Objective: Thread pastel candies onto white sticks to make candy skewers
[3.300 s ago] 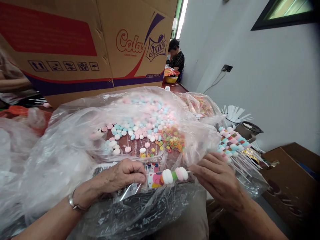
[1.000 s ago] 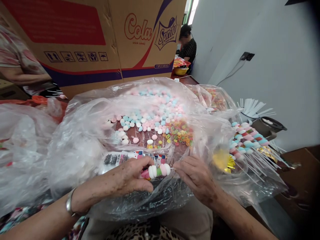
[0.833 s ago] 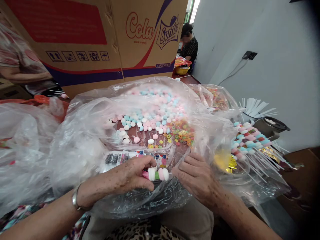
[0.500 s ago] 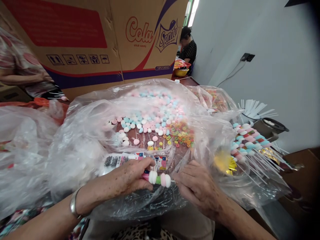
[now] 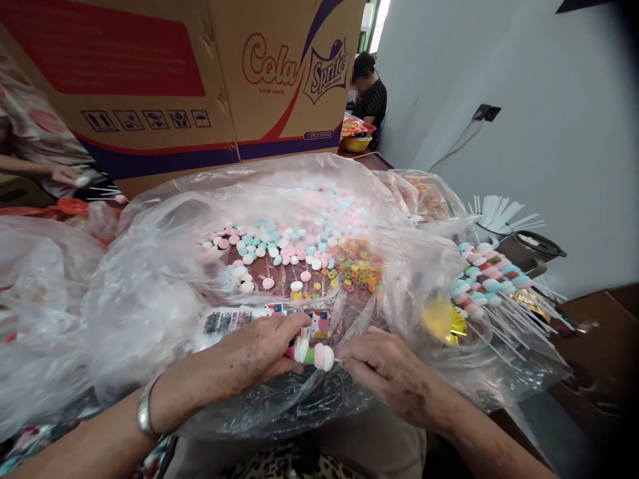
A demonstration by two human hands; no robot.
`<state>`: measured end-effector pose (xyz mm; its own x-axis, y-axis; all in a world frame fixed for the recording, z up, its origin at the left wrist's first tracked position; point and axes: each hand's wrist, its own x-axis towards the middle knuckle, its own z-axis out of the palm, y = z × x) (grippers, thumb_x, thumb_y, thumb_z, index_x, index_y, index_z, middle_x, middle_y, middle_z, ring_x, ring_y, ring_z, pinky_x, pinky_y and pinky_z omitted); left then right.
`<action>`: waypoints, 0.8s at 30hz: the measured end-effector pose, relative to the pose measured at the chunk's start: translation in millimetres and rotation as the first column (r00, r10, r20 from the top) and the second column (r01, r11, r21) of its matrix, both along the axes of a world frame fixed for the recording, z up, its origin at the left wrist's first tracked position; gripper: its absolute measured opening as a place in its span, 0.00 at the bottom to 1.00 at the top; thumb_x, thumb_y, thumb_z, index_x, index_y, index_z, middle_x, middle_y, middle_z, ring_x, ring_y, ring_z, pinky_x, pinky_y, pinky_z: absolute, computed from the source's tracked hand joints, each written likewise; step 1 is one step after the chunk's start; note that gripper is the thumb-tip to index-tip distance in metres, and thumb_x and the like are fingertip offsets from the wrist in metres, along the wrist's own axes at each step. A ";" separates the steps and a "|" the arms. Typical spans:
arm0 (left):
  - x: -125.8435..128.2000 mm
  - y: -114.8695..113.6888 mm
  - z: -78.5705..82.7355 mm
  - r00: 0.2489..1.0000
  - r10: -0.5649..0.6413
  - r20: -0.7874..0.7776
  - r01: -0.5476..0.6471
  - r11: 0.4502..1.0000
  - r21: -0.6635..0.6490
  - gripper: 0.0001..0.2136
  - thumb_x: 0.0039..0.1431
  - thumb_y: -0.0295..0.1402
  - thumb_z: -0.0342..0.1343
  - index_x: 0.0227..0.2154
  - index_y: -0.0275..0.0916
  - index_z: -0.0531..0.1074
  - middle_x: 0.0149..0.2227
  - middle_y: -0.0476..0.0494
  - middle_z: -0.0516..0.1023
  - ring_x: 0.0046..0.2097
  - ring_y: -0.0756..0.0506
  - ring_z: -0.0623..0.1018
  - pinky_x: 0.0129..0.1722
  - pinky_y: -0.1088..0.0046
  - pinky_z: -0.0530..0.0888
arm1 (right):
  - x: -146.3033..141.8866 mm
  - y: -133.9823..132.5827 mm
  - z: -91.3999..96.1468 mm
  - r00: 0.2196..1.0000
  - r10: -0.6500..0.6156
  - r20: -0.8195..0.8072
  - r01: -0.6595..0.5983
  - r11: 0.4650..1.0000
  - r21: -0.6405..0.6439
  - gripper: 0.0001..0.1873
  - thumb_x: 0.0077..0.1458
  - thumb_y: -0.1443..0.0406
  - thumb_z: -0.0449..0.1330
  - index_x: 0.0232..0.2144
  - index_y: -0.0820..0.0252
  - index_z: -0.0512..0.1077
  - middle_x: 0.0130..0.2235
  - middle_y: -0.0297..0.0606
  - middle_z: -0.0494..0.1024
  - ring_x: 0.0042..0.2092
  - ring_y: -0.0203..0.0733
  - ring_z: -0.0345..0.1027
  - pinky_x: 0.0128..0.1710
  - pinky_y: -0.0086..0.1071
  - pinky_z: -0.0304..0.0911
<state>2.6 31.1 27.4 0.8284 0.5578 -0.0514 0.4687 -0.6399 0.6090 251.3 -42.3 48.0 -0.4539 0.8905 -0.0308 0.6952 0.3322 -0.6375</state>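
Over the clear plastic, my left hand (image 5: 262,342) grips the left end of a marshmallow skewer (image 5: 320,357) threaded with white, green and pink pieces. A dark pink bit shows beside its fingers; I cannot tell whether it is candy or wrapper. My right hand (image 5: 387,359) is closed in a pinch on the thin stick at the skewer's right end. Under and behind the left hand lie printed wrappers (image 5: 234,320). Farther back are loose pink, blue and white marshmallows (image 5: 289,253) and small coloured candy rings (image 5: 357,266).
Finished-looking skewers (image 5: 492,279) are heaped at right, beside gold twist ties (image 5: 455,324), a grey pot (image 5: 534,247) and white sticks (image 5: 502,214). A large carton (image 5: 164,73) stands behind the plastic sheeting (image 5: 144,293). One person (image 5: 44,146) works at left, another (image 5: 372,100) sits farther back.
The view has swung slightly right. Both hands stay at the skewer, and my right fingers look a little tighter on the stick. The person at left now holds something small and white.
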 end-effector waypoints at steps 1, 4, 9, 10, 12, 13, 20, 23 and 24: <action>1.0 -0.5 0.0 1.000 -0.010 -0.013 0.011 1.000 0.025 0.22 0.60 0.28 0.59 0.56 0.44 0.62 0.45 0.41 0.77 0.43 0.39 0.76 0.38 0.69 0.66 | -2.4 0.9 -0.6 1.000 -0.023 -0.011 0.023 1.000 -0.010 0.15 0.64 0.67 0.50 0.25 0.59 0.68 0.27 0.30 0.73 0.31 0.35 0.63 0.37 0.31 0.53; 1.7 -0.5 1.5 0.999 -0.026 -0.024 0.028 0.997 0.067 0.23 0.62 0.30 0.58 0.58 0.44 0.60 0.46 0.40 0.77 0.44 0.38 0.76 0.39 0.68 0.67 | -6.3 4.4 -3.8 0.989 -0.120 -0.091 0.114 0.991 -0.071 0.16 0.64 0.65 0.50 0.24 0.59 0.66 0.25 0.29 0.69 0.29 0.34 0.61 0.31 0.29 0.52; 2.4 1.4 13.0 0.994 0.105 -0.037 -0.104 0.994 0.021 0.30 0.59 0.45 0.62 0.59 0.42 0.57 0.40 0.43 0.76 0.38 0.40 0.76 0.35 0.68 0.67 | -2.2 8.5 -11.3 0.961 -0.185 -0.203 0.166 0.980 -0.109 0.14 0.63 0.63 0.49 0.27 0.59 0.69 0.26 0.30 0.69 0.29 0.34 0.60 0.30 0.27 0.53; 3.8 1.1 17.5 0.989 0.141 -0.048 -0.140 0.990 0.012 0.30 0.57 0.46 0.63 0.57 0.41 0.58 0.40 0.43 0.76 0.38 0.39 0.75 0.34 0.68 0.67 | -1.8 8.9 -12.4 0.958 -0.193 -0.210 0.173 0.979 -0.109 0.14 0.63 0.63 0.49 0.27 0.59 0.69 0.26 0.30 0.69 0.29 0.34 0.60 0.30 0.27 0.54; 6.9 0.1 28.2 0.979 0.189 -0.077 -0.193 0.980 -0.044 0.27 0.55 0.44 0.63 0.53 0.40 0.61 0.38 0.44 0.76 0.37 0.40 0.75 0.33 0.68 0.66 | -2.5 9.4 -13.6 0.955 -0.203 -0.216 0.182 0.977 -0.113 0.14 0.63 0.62 0.49 0.27 0.59 0.69 0.26 0.30 0.69 0.29 0.34 0.60 0.30 0.27 0.54; 7.9 -0.4 33.6 0.975 0.201 -0.098 -0.210 0.973 -0.095 0.24 0.56 0.43 0.61 0.52 0.40 0.61 0.36 0.46 0.75 0.35 0.41 0.75 0.33 0.69 0.66 | -3.5 9.7 -13.8 0.954 -0.203 -0.219 0.182 0.977 -0.114 0.15 0.63 0.62 0.49 0.27 0.59 0.68 0.26 0.30 0.68 0.29 0.34 0.60 0.30 0.27 0.53; -8.2 6.0 52.9 0.969 0.239 -0.064 -0.247 0.939 -0.240 0.10 0.60 0.38 0.51 0.43 0.42 0.67 0.35 0.49 0.74 0.35 0.44 0.72 0.32 0.71 0.66 | -10.4 9.6 -19.0 0.948 -0.212 -0.238 0.196 0.977 -0.089 0.15 0.63 0.64 0.49 0.26 0.58 0.67 0.26 0.29 0.68 0.29 0.34 0.60 0.30 0.27 0.54; -18.1 9.4 56.6 0.964 0.232 -0.131 -0.255 0.947 -0.198 0.11 0.61 0.41 0.54 0.43 0.42 0.69 0.36 0.48 0.75 0.36 0.44 0.72 0.34 0.71 0.67 | -11.0 9.6 -25.4 0.954 -0.196 -0.225 0.193 0.981 -0.037 0.14 0.64 0.64 0.50 0.28 0.58 0.69 0.28 0.30 0.71 0.31 0.35 0.64 0.32 0.27 0.56; -20.7 10.4 57.9 0.965 0.218 -0.146 -0.243 0.953 -0.184 0.12 0.61 0.42 0.55 0.43 0.42 0.70 0.36 0.48 0.76 0.36 0.44 0.72 0.35 0.71 0.67 | -11.1 9.8 -27.4 0.960 -0.182 -0.212 0.184 0.983 -0.009 0.14 0.64 0.65 0.50 0.28 0.58 0.70 0.28 0.31 0.72 0.32 0.36 0.64 0.33 0.28 0.56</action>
<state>-18.1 41.5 85.3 0.6591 0.7007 -0.2733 0.6678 -0.3780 0.6412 240.2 -32.4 20.6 -0.2780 0.9588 0.0582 0.5948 0.2194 -0.7733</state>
